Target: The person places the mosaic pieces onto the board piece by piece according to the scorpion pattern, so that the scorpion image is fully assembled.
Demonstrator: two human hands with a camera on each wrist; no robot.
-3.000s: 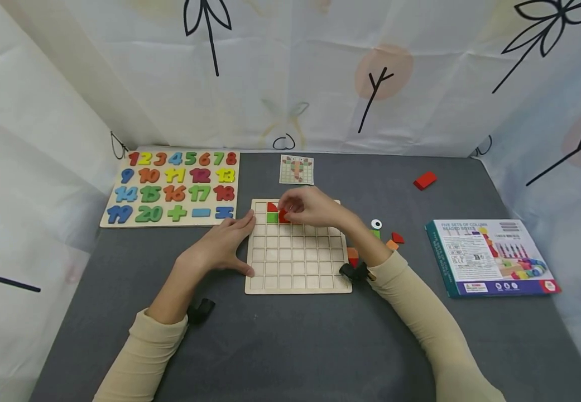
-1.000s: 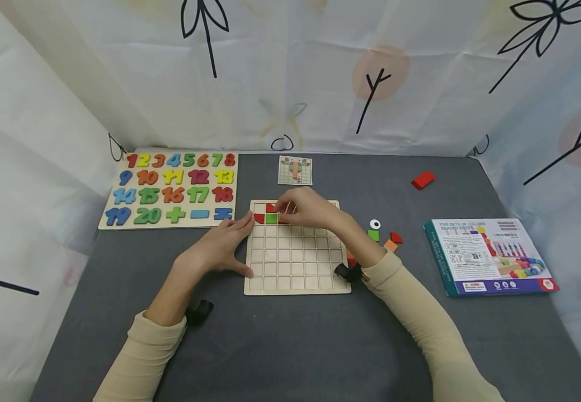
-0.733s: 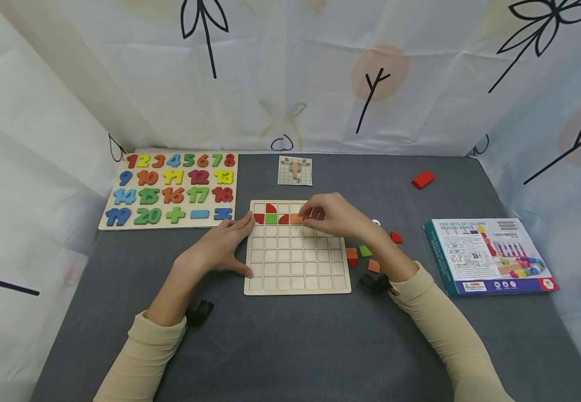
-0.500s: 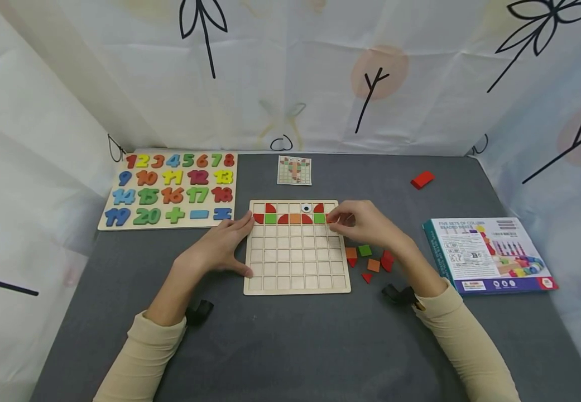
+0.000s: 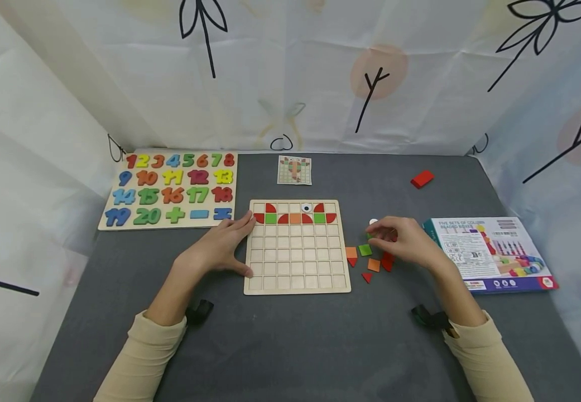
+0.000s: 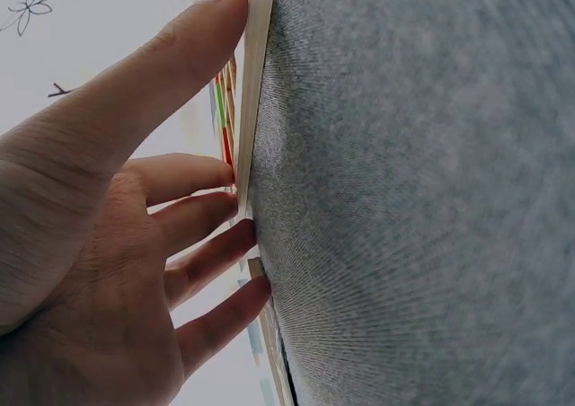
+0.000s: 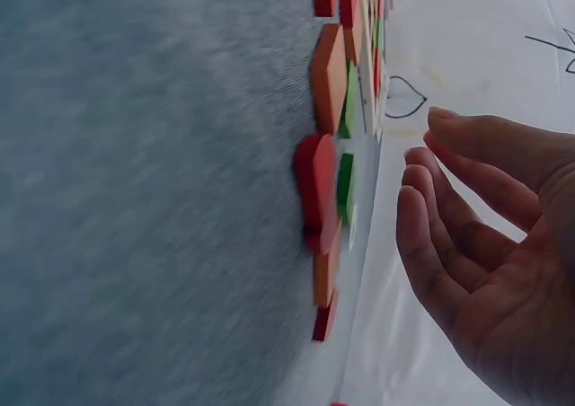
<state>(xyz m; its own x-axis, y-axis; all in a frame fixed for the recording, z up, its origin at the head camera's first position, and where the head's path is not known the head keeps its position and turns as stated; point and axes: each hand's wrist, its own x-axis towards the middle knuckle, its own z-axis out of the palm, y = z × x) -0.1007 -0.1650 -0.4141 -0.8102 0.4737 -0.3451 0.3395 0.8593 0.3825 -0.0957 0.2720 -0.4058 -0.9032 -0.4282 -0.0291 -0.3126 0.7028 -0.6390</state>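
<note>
Table point(image 5: 290, 346): grey, matte top, back edge running to the back sheet. Back sheet point(image 5: 280, 56): white cloth, creased, printed with black line plants and a pale orange disc point(image 5: 392, 62). Left sheet point(image 5: 24, 184) and right sheet point(image 5: 546, 120): white cloth, similarly printed, closing both sides. Light: diffuse; bluish cast on the right sheet.
</note>
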